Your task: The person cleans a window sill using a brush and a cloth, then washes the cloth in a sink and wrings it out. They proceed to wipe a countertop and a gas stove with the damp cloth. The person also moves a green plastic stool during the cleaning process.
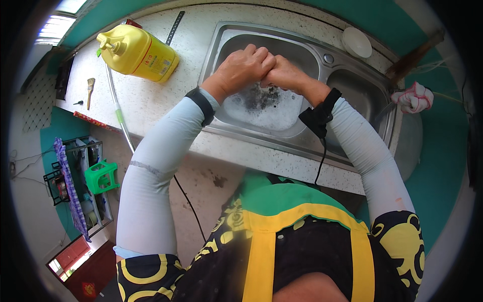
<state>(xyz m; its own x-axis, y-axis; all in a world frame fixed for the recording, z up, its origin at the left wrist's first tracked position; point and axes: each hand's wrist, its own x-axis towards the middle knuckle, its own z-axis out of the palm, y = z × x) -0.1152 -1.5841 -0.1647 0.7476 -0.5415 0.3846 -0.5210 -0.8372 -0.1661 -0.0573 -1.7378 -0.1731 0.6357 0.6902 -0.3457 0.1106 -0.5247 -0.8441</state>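
Observation:
My left hand and my right hand are pressed together above the larger basin of a stainless steel sink. Both sets of fingers are curled in, and I cannot see whether anything is clasped between them. Below them, white suds cover the water. A dark, speckled patch shows in the foam right under my hands; what it is made of is unclear. Pale sleeves cover both forearms, and a black strap circles each wrist.
A yellow pump jug stands on the speckled countertop at left, near a paintbrush and a metal pole. The smaller basin lies at right. Behind it is a white bowl; a cloth hangs beyond. A green stool is lower left.

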